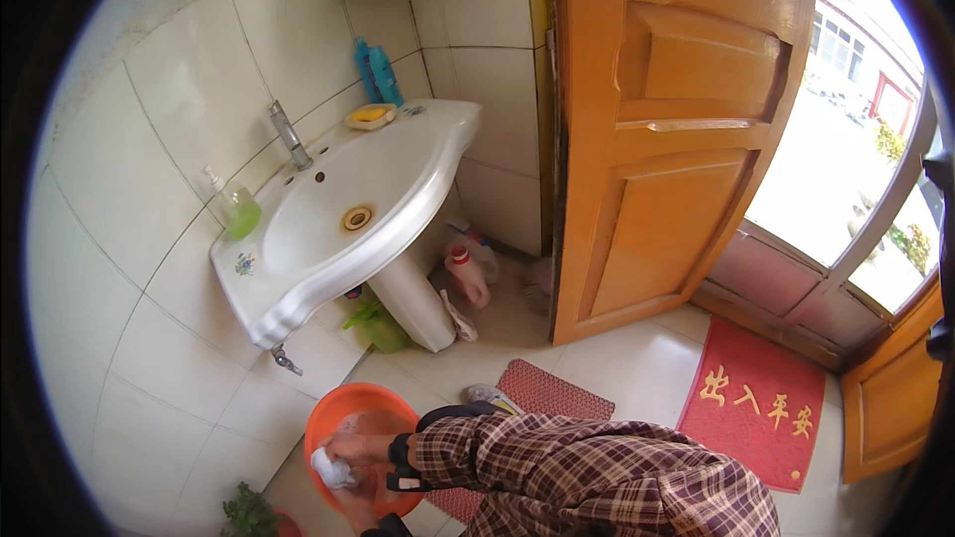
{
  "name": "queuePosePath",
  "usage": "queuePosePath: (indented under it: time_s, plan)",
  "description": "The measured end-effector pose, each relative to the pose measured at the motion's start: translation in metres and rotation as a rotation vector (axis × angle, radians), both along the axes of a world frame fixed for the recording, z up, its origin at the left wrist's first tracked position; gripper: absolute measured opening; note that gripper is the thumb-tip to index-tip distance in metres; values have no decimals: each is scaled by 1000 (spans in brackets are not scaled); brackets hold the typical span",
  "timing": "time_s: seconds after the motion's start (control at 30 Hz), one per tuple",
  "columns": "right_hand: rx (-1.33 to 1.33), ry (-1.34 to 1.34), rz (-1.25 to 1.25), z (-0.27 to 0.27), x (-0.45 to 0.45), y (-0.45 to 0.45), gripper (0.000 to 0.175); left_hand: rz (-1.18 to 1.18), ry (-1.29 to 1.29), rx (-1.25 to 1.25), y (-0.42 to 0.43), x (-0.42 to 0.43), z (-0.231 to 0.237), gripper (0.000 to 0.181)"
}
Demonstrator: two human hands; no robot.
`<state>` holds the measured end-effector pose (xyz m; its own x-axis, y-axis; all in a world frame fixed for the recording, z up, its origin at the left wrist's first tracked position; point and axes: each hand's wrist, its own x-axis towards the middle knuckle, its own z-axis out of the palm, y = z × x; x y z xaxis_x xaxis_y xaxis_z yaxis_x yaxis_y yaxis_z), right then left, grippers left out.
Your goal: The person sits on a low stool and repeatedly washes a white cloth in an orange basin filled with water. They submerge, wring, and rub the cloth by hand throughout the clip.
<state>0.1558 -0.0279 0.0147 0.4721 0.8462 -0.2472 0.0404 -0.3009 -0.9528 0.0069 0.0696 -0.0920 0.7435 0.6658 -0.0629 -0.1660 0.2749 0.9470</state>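
Note:
An orange plastic basin stands on the tiled floor with cloudy, slightly foamy water in it. My right hand, with a dark band at the wrist, grips a wet, bunched white cloth over the basin's left side. From below, my left hand holds the same cloth, its fingers partly hidden. Both hands are close together within the basin's rim. The sleeve on my right arm is plaid. What the cloth is exactly, I cannot tell.
A white pedestal washbasin stands above, with a small tap below its edge. Bottles sit by its pedestal. Red mats lie on the floor beside a shoe. A potted plant and an orange wooden door flank the area.

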Motion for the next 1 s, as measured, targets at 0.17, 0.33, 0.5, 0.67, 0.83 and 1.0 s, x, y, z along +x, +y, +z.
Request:
queuePosePath:
  time_s: [0.17,0.33,0.5,0.67,0.83,1.0]
  plan:
    - [108,-79,-145,17,1,-45,43,154,-201,-142,-25,3,25,44]
    - [373,1149,93,-24,-18,0,44,696,432,638,-55,21,43,36]
    - [153,1254,-16,-65,-13,29,38,624,399,1183,-67,35,65,30]
    - [-46,1159,71,-71,-19,34,27,578,560,1199,-57,26,68,26]
    - [-50,569,155,-72,-30,32,25,665,666,992,-44,29,51,30]
    - [-18,169,159,-90,-33,40,30,670,791,724,-34,32,48,36]
